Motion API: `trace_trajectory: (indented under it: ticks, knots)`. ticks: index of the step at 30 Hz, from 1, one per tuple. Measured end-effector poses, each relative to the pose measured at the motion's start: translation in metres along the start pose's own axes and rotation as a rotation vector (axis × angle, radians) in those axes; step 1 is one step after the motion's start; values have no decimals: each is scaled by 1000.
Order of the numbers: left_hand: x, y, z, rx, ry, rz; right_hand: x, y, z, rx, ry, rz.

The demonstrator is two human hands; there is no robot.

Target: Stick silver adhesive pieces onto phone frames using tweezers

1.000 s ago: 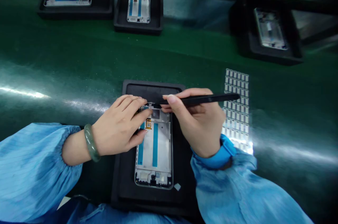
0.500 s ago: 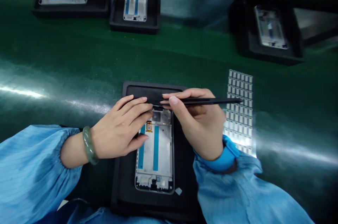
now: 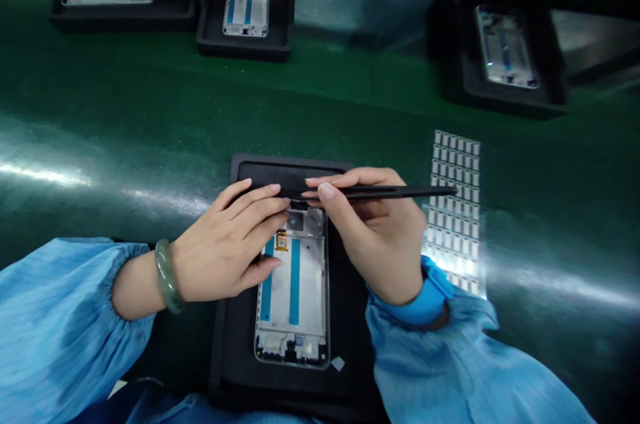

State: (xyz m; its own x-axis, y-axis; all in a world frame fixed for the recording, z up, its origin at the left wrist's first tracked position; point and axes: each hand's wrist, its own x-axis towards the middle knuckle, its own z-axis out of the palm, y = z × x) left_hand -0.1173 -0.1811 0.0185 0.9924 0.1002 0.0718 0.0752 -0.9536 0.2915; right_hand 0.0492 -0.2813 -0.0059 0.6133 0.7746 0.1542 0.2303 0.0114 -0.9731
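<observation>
A phone frame (image 3: 313, 277) with two blue strips and an orange flex connector (image 3: 282, 241) lies in a black foam tray (image 3: 345, 384) in front of me. My left hand (image 3: 225, 244) rests over its upper left part, fingers stretched out and lightly spread. At the frame's top edge, my right hand (image 3: 383, 237) pinches black tweezers (image 3: 400, 192) between thumb and fingers. The tweezers' tips point left and sit close to that edge; whether they grip anything is too small to tell. A small pale square piece (image 3: 338, 363) lies by the frame's lower right corner.
Right of my right hand, a sheet of small pale stickers (image 3: 456, 197) lies on the green work surface (image 3: 125, 104). Along the back stand three black trays with phone frames: a left one (image 3: 175, 14), a middle one (image 3: 283, 11) and a right one (image 3: 510, 101).
The trays at the back have shifted slightly left in the picture. Both hands, the tweezers and the near phone frame are almost where they were.
</observation>
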Motion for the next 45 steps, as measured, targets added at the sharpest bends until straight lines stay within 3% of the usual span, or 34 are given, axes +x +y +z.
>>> trace_trajectory:
  ticks: [12,18,24,32,45]
  knots:
    - [0,0,0,-3,-17,11,1,0,-1,-32,-84,-39]
    - [0,1,0,-18,-5,4,1,0,-3,-204,-153,-166]
    - [-1,0,0,2,-17,6,-2,0,-2,-270,-130,-255]
    - [-2,1,2,36,35,-26,0,1,-1,-21,-1,-71]
    - [-2,0,3,35,26,-51,4,4,-1,-75,-142,-146]
